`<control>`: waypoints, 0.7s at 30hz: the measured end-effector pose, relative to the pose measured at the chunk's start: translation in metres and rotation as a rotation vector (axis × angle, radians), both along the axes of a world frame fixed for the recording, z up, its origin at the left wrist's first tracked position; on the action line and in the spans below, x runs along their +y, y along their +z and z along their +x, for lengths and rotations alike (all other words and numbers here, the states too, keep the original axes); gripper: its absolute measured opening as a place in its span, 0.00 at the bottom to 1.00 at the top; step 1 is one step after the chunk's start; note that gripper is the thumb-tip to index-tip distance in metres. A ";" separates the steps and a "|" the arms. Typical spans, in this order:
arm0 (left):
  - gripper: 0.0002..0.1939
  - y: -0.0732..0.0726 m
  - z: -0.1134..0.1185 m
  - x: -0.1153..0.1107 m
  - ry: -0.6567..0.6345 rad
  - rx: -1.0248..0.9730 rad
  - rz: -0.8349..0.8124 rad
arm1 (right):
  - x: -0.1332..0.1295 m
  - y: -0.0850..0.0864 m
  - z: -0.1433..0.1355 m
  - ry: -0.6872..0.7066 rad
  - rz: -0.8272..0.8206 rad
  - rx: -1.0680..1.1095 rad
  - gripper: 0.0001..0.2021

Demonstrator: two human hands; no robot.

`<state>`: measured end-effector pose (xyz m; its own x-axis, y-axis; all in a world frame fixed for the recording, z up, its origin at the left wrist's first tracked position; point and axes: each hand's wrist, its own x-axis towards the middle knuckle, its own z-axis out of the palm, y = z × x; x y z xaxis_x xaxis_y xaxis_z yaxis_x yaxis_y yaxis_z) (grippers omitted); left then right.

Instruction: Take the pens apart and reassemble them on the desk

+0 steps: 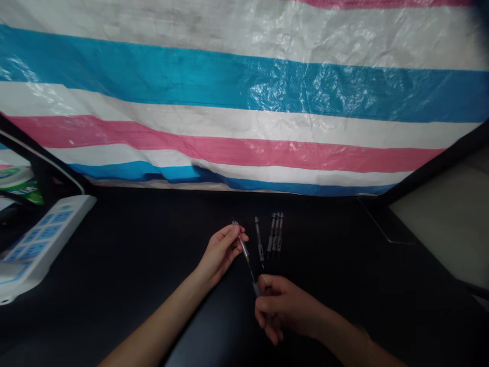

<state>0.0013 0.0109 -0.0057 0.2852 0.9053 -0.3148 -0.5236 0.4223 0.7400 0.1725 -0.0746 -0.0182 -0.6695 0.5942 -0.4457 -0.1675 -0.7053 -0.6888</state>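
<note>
My left hand [223, 252] pinches the clear barrel [244, 248] of a pen, thumb near its top end. Out of the barrel's lower end runs a thin dark refill [251, 269], down to the grey grip section [256, 289]. Fingers of my right hand [280, 306] close around that grip section and hide part of it. The pen slants from upper left to lower right between both hands. Just right of the left hand lies one pen [259, 242], tip toward me. Several similar pens [275, 233] lie side by side a little further right.
A white power strip [49, 239] with blue socket faces lies at the left. The black tabletop [145, 255] meets a striped plastic sheet [244, 122] at the back. Dark frame bars rise at both sides. A green and white package [23, 186] sits beyond the left bar.
</note>
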 end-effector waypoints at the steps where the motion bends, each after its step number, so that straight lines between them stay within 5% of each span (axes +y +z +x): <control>1: 0.15 0.000 0.002 -0.002 -0.019 0.010 0.012 | 0.000 0.000 0.000 -0.014 -0.003 0.001 0.17; 9: 0.14 0.001 0.010 -0.012 -0.144 0.114 0.125 | 0.002 0.001 -0.002 -0.147 -0.003 -0.003 0.20; 21: 0.13 0.000 0.005 -0.008 -0.182 0.090 0.142 | -0.002 -0.005 -0.006 -0.140 -0.004 -0.013 0.23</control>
<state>0.0059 0.0027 -0.0055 0.4239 0.8787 -0.2196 -0.3783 0.3921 0.8385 0.1667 -0.0762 -0.0231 -0.5747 0.6793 -0.4563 -0.2557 -0.6788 -0.6884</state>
